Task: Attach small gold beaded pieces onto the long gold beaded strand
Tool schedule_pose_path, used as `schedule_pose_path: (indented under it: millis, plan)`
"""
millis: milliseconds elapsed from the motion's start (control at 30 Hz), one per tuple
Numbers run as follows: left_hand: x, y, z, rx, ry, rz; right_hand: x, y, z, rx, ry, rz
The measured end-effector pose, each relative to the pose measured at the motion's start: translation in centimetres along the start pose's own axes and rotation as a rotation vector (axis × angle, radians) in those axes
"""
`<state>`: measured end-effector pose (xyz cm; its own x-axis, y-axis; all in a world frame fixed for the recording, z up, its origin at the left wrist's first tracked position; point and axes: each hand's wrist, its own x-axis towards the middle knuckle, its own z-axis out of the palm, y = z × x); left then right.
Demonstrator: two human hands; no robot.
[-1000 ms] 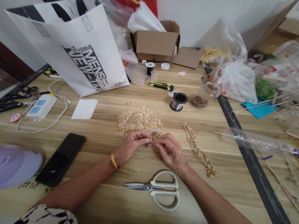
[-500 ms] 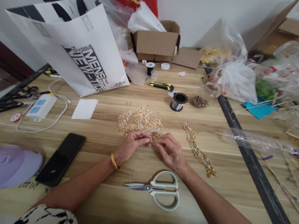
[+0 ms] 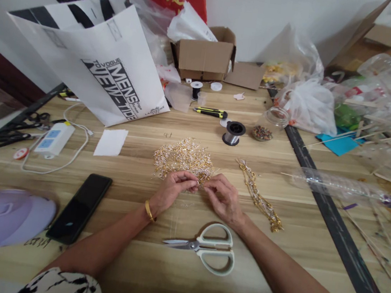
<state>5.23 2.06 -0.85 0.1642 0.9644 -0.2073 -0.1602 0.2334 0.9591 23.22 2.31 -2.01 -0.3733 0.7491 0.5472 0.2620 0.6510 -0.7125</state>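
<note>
My left hand (image 3: 175,187), with a gold bangle (image 3: 149,211) at its wrist, is closed in a pinch at the near edge of a pile of small gold and silver pieces (image 3: 183,158). Facing it, my right hand (image 3: 223,197) is pinched too, its fingertips close to the left ones. What lies between the fingertips is too small to name. Just below them a short row of tiny silvery bits (image 3: 187,205) rests on the wood. Scissors (image 3: 200,247) with pale handles lie nearer me. Right of my right hand lies a bundle of gold and silver strands (image 3: 260,197).
A spool of wire (image 3: 233,133), a yellow-black cutter (image 3: 209,112) and a jar of beads (image 3: 263,132) stand farther back. To the left are a phone (image 3: 79,208), a power strip (image 3: 54,139) and a big white paper bag (image 3: 95,58). Plastic bags (image 3: 307,103) crowd the right.
</note>
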Motion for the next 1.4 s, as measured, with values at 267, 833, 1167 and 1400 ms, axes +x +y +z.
schedule_pose_path:
  millis: [267, 833, 1167, 1400]
  plan:
    - [0.07, -0.34, -0.15, -0.009, 0.001, 0.018, 0.00, 0.07, 0.04, -0.001, 0.001, -0.002]
    - [-0.06, -0.49, -0.18, 0.024, -0.007, 0.017, 0.01, 0.09, 0.08, 0.013, -0.018, 0.002]
    - [-0.02, -0.26, -0.09, 0.048, 0.000, -0.016, 0.02, 0.18, 0.18, 0.026, -0.030, 0.035]
    - [-0.12, -0.22, -0.07, 0.057, -0.016, -0.018, -0.10, 0.32, 0.22, 0.032, -0.035, 0.042]
